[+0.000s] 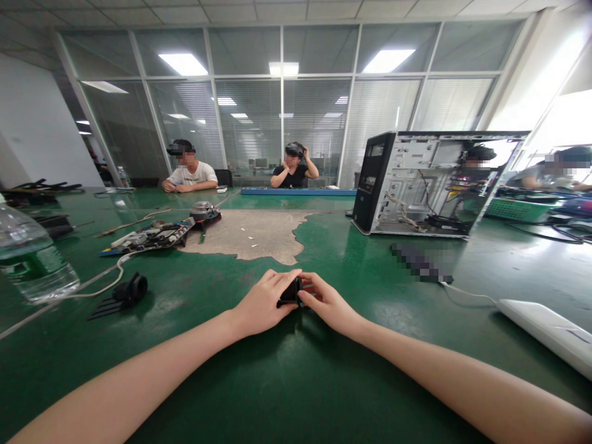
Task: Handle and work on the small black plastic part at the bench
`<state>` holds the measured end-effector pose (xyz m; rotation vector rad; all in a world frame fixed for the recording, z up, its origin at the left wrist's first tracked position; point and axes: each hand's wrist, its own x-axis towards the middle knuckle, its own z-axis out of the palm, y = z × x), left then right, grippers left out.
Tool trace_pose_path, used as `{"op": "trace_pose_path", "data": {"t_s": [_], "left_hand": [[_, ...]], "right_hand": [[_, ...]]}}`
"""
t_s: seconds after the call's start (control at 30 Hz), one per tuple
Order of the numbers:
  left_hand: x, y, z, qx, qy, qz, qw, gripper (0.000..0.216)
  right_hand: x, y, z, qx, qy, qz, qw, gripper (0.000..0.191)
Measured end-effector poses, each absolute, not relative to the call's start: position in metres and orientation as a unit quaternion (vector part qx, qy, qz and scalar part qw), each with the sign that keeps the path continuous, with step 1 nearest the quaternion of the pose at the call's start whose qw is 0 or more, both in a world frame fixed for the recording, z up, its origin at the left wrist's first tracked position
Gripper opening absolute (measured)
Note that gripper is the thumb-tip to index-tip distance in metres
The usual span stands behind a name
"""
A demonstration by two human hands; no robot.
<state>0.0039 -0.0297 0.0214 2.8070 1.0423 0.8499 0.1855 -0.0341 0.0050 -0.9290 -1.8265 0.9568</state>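
Observation:
Between my two hands, just above or on the green table (259,394), is a small black part (290,292), mostly covered by fingers, so its exact kind does not show. My left hand (264,303) closes on it from the left, fingers over the top and thumb below. From the other side, my right hand (329,304) grips its right end between thumb and fingers. A black plastic piece with a round end and flat prongs (129,291) lies to the left of my left hand.
An open computer case (416,185) stands at the right, behind a dark phone-like object (419,262) cabled to a white power bank (546,327). Circuit boards (152,237) and a water bottle (32,259) are at left. Two people sit opposite; others are at right.

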Motion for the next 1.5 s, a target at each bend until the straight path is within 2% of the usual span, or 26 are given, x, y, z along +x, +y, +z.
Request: {"op": "trace_pose_path", "data": {"t_s": [0.33, 0.57, 0.87, 1.1, 1.23, 1.4, 1.5], "left_hand": [[0.0036, -0.0283, 0.0202, 0.902, 0.328, 0.279, 0.012, 0.062], [0.0043, -0.0294, 0.0213, 0.901, 0.336, 0.273, 0.014, 0.062], [0.0037, -0.0282, 0.0202, 0.902, 0.332, 0.276, 0.015, 0.062], [0.0041, -0.0279, 0.0203, 0.901, 0.337, 0.274, 0.015, 0.063], [0.0034, -0.0275, 0.0198, 0.901, 0.334, 0.276, 0.017, 0.062], [0.0038, -0.0276, 0.0195, 0.901, 0.334, 0.277, 0.016, 0.062], [0.0039, -0.0277, 0.0198, 0.900, 0.336, 0.277, 0.018, 0.063]], "right_hand": [[0.1849, -0.0387, 0.0080, -0.352, -0.741, 0.336, 0.462, 0.018], [0.1857, -0.0337, 0.0039, -0.374, -0.724, 0.390, 0.428, 0.029], [0.1838, -0.0386, 0.0091, -0.365, -0.727, 0.360, 0.456, 0.018], [0.1846, -0.0332, 0.0042, -0.380, -0.725, 0.387, 0.424, 0.030], [0.1855, -0.0344, 0.0049, -0.366, -0.729, 0.401, 0.417, 0.028], [0.1847, -0.0354, 0.0068, -0.367, -0.721, 0.386, 0.443, 0.017], [0.1841, -0.0332, 0.0061, -0.374, -0.718, 0.383, 0.445, 0.019]]}}
